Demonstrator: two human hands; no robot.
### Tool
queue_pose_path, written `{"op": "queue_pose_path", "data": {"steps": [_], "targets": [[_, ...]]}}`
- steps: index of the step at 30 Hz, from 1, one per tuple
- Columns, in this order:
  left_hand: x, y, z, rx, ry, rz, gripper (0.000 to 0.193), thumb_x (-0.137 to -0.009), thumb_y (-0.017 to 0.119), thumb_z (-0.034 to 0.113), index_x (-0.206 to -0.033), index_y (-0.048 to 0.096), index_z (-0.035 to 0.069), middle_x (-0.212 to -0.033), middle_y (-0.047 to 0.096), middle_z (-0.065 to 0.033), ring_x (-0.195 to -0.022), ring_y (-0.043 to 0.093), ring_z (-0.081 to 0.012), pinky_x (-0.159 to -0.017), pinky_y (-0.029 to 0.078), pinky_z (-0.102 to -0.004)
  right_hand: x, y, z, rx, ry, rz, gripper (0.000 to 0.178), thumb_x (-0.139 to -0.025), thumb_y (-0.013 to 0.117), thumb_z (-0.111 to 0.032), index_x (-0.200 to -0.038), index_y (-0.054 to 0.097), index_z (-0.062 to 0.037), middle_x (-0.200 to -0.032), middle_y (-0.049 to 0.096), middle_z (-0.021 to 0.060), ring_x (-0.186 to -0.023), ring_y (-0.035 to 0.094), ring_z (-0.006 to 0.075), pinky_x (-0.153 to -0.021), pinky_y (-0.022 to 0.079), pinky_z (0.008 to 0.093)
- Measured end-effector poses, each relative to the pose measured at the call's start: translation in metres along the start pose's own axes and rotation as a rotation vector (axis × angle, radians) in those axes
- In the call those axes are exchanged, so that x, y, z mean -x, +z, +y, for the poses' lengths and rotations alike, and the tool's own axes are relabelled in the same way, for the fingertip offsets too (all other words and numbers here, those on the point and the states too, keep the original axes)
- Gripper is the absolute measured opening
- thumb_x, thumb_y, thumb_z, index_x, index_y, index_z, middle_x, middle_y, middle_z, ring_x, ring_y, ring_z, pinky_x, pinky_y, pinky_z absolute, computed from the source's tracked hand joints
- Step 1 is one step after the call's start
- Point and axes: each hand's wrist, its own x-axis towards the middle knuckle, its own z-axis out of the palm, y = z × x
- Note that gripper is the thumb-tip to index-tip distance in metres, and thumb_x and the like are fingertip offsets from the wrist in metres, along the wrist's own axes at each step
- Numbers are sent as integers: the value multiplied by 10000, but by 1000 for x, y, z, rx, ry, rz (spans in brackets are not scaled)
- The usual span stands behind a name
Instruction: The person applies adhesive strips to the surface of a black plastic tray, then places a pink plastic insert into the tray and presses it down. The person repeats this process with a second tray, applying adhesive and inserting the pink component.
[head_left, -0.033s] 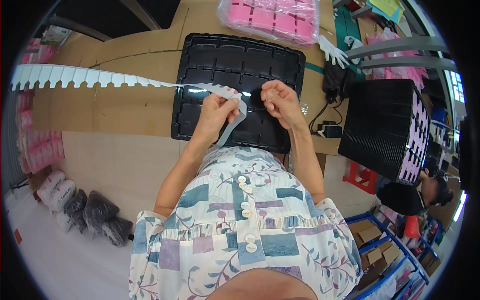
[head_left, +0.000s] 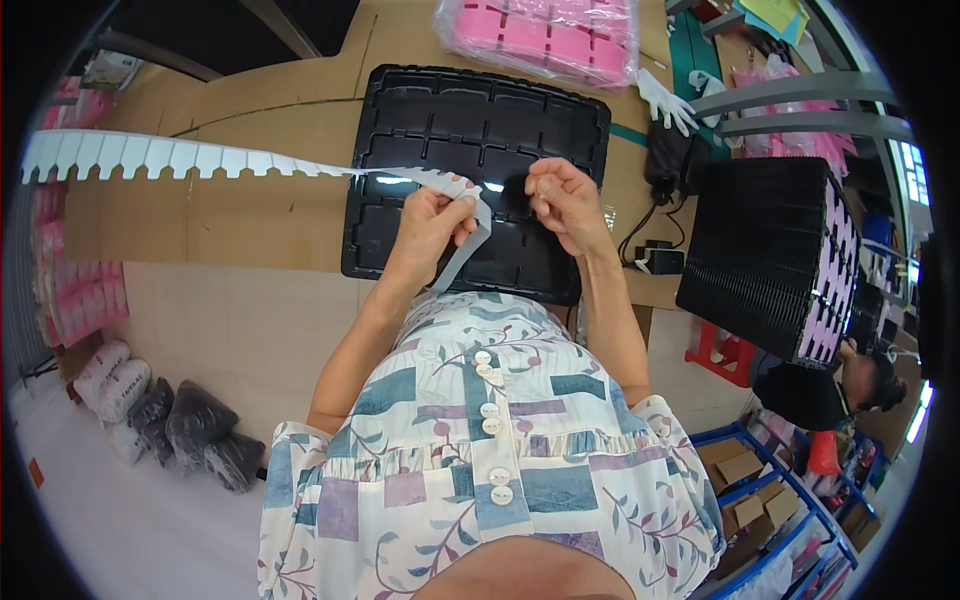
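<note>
My left hand (head_left: 432,225) pinches a long white strip with a toothed edge (head_left: 190,157). From my fingers the strip runs left across the table and past its end; its short end hangs down toward my shirt. Below both hands lies a black plastic tray (head_left: 400,225) with shallow compartments, two glossy light spots on it. Over the tray's right side, apart from the strip, my right hand (head_left: 567,205) has its fingers curled with the thumb against them. Whatever is between those fingertips, if anything, is too small to make out.
Brown cardboard (head_left: 270,215) covers the table. Bagged pink trays (head_left: 545,40) lie at the back, beside a white glove (head_left: 665,102). A tall stack of black trays (head_left: 755,255) stands right, near a black adapter with cables (head_left: 660,260). A person (head_left: 830,385) is at far right.
My right hand has shifted very slightly to the right. My left hand and the strip look the same.
</note>
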Motion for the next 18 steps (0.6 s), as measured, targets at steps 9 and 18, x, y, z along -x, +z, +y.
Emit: {"op": "queue_pose_path", "data": {"steps": [9,18], "targets": [[2,5,-11,-9,-23,-27,138,-916,609,74,-1042,624,18,-695,611,-31,-551,496,-78,-525,380,-221,-44,-66,-43,839,-357,466,247,-890,683,-54,-1136,680,-30,-922,741,61,-722,649,57,-512,442,181],[-1,8,-19,-10,-31,-8,126,-917,623,76,-1028,633,17,-694,615,-26,-560,498,-72,-532,377,-223,-86,-97,-25,1431,-542,384,201,-865,669,-81,-1057,679,-140,-957,729,55,-878,706,271,-751,547,363]]}}
